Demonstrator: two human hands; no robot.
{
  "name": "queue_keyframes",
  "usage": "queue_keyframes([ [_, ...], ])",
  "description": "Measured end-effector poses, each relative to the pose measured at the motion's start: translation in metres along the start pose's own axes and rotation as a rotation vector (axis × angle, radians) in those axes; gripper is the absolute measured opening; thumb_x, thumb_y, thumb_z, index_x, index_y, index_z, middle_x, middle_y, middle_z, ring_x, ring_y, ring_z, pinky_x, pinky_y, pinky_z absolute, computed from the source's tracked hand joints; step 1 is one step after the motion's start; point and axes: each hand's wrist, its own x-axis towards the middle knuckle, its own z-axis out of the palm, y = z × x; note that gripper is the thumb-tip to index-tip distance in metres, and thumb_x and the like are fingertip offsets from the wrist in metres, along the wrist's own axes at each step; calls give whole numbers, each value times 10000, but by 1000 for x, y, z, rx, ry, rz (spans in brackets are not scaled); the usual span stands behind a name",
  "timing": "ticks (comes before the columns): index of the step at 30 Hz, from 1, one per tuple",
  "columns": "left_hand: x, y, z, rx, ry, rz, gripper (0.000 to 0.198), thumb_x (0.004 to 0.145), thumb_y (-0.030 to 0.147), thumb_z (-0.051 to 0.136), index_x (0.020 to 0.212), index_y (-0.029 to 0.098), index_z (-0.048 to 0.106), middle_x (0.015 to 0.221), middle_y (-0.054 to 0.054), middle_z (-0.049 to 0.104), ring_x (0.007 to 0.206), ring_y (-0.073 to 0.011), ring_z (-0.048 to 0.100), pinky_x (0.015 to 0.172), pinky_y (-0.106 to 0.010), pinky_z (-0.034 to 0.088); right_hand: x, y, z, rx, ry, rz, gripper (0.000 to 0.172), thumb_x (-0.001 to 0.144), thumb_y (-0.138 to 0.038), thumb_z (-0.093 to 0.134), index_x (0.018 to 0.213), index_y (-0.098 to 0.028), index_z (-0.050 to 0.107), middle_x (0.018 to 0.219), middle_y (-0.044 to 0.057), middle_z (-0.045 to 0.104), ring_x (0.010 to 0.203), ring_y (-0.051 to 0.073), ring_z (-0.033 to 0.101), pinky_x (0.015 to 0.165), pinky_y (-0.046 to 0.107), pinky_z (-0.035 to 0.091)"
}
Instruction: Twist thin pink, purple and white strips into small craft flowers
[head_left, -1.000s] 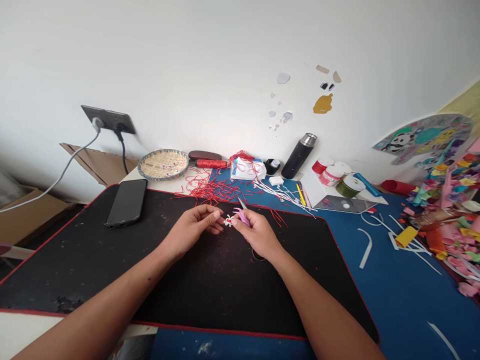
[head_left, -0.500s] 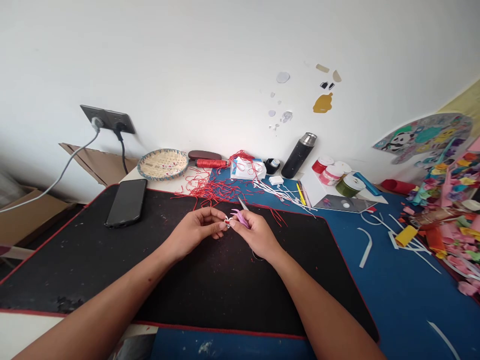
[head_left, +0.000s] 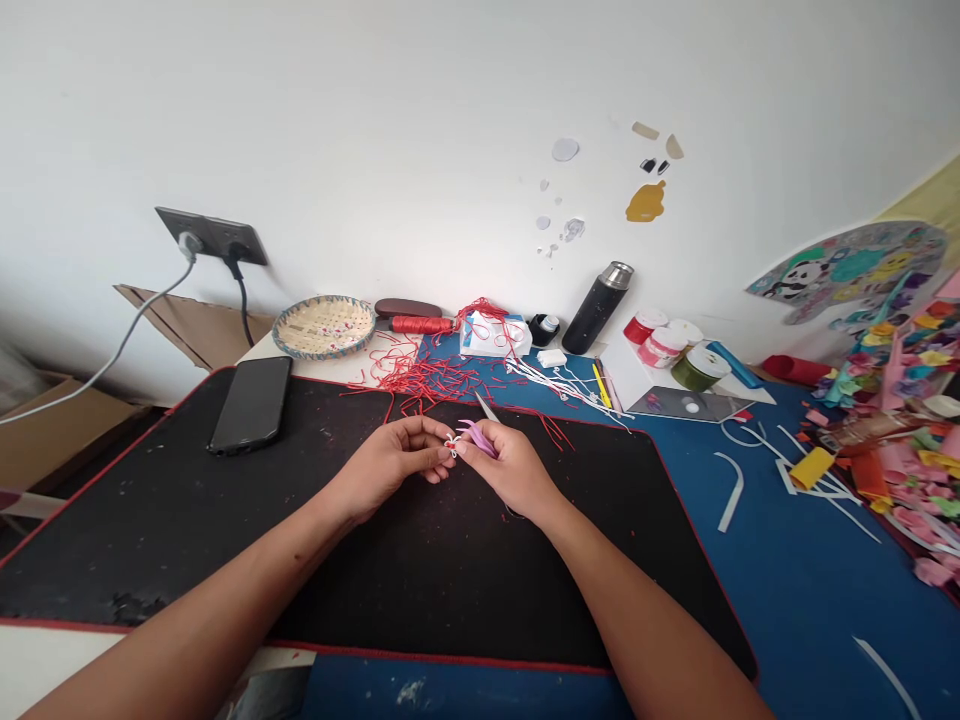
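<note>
Both my hands meet over the middle of the black desk mat (head_left: 225, 540). My left hand (head_left: 394, 455) pinches a tiny white and red knotted piece (head_left: 452, 444) with its fingertips. My right hand (head_left: 506, 465) is closed round small purple-handled scissors (head_left: 480, 430), whose metal tip points up and away, and its fingertips also touch the small piece. A pile of cut red cord scraps (head_left: 424, 375) lies just beyond my hands.
A black phone (head_left: 251, 403) lies on the mat at the left. A woven basket (head_left: 324, 326), a red thread spool (head_left: 420, 324), a black flask (head_left: 598, 308), paint jars (head_left: 664, 345) and white cords (head_left: 562, 385) line the back. Coloured paper scraps (head_left: 900, 420) crowd the right.
My hands have closed together, so the small white and red piece, seen between them a second ago, is now mostly covered by my fingertips. The view shifted slightly.
</note>
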Motion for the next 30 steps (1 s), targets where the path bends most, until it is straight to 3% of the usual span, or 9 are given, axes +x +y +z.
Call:
queue_keyframes([
  [6, 0, -1, 0, -27, 8, -24, 419, 674, 314, 930, 987, 140, 714, 750, -29, 768, 660, -146, 689, 625, -245, 530, 0, 0, 2, 2, -1, 4, 370, 920, -420, 626, 691, -208, 426, 684, -56, 429, 638, 124, 395, 614, 245, 314],
  [15, 0, -2, -1, 3, -3, 28, 354, 726, 292, 890, 996, 148, 714, 770, -20, 762, 676, -146, 686, 634, -249, 524, 0, -2, 0, 19, -13, 15, 358, 944, -485, 587, 745, -197, 512, 692, -51, 391, 640, 128, 364, 599, 245, 296],
  [24, 1, -3, 0, 32, -9, 36, 367, 712, 302, 892, 987, 141, 710, 765, -31, 760, 645, -143, 666, 630, -260, 519, 1, -1, 1, 12, -19, -8, 284, 935, -435, 604, 807, -182, 591, 714, -35, 478, 664, 139, 418, 629, 244, 323],
  [28, -1, 4, -2, 31, 6, 63, 377, 708, 321, 900, 980, 143, 708, 768, -30, 753, 635, -137, 653, 632, -261, 519, 1, -2, 1, 44, -2, -34, 342, 944, -466, 585, 746, -189, 551, 683, -42, 412, 628, 134, 376, 593, 241, 291],
  [30, -4, 12, -4, 42, 26, 84, 374, 715, 329, 898, 982, 147, 709, 773, -29, 753, 643, -139, 658, 636, -260, 522, 2, -1, 2, 73, -6, -20, 305, 946, -460, 582, 806, -189, 593, 693, -40, 434, 621, 136, 375, 587, 242, 293],
])
